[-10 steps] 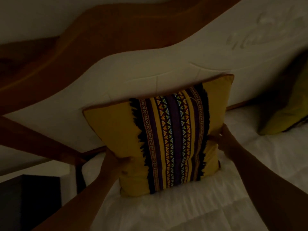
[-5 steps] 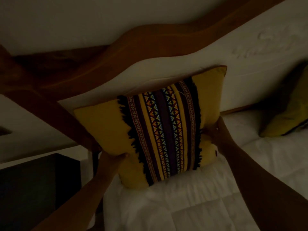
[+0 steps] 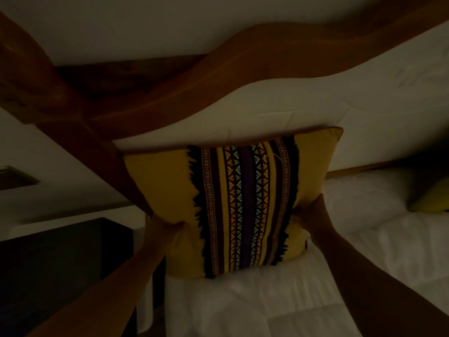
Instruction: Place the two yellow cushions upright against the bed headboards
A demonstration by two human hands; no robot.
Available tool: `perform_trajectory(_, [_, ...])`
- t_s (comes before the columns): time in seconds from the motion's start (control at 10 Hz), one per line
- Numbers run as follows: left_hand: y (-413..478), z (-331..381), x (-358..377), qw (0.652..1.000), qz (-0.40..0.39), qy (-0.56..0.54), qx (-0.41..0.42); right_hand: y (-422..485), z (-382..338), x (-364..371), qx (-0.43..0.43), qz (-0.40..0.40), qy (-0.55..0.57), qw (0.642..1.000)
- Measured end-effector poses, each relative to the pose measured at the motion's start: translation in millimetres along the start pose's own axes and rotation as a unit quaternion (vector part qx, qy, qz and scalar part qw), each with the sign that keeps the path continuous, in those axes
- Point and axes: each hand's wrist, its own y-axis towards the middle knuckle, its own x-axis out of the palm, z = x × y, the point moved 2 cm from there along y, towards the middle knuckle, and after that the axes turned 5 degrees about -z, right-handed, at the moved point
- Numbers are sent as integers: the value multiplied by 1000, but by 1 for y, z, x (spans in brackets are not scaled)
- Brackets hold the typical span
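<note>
Head view, dim room: yellow cushion [image 3: 167,190] with a dark woven, fringed centre band stands on its lower edge on the white bedding [image 3: 255,307], its back resting against the pale padded headboard [image 3: 279,103] near that bed's left end. Top edge is roughly level, dipping slightly to the left; the band's stripes run bottom to top, so the cushion's upright axis is nearly vertical and leans away from the person. Left hand [image 3: 162,227] grips the cushion's lower left side, fingers curled round the edge and thumb on the front face. Right hand [image 3: 312,215] is closed on the lower right side, pressing the fabric inward there (individual fingers too dark to separate). Both hands sit low on the cushion, about equally near it, one at each flank, with the cushion straight ahead of and above them. Judgement: this cushion is at or close to its final pose; what remains is to square it and let go, and the release depends on its weight leaning back into the headboard rather than forward toward the hands. Second yellow cushion [image 3: 430,198] is only partly in frame at far right, near the headboard, well apart from both hands, nearer the right arm; whether it is properly upright cannot be told. Wavy wooden frame [image 3: 218,69] tops the headboard; dark bedside unit [image 3: 60,263] stands at lower left.
</note>
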Motion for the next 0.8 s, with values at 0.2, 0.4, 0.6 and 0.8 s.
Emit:
perform_trajectory(0.2, [20, -17, 3, 999, 18, 44, -10, 28, 13, 9, -37, -17, 8, 999])
perform_trajectory(0.4, [25, -15, 2, 996, -5, 85, -2, 20, 14, 11, -33, -17, -59, 998])
perform_trajectory(0.6, [-24, 7, -12, 993, -78, 85, -25, -61, 16, 8, 111, 2, -138, 984])
perform_trajectory(0.8, [-87, 17, -12, 971, -217, 98, -27, -152, 7, 5, 105, -20, -159, 982])
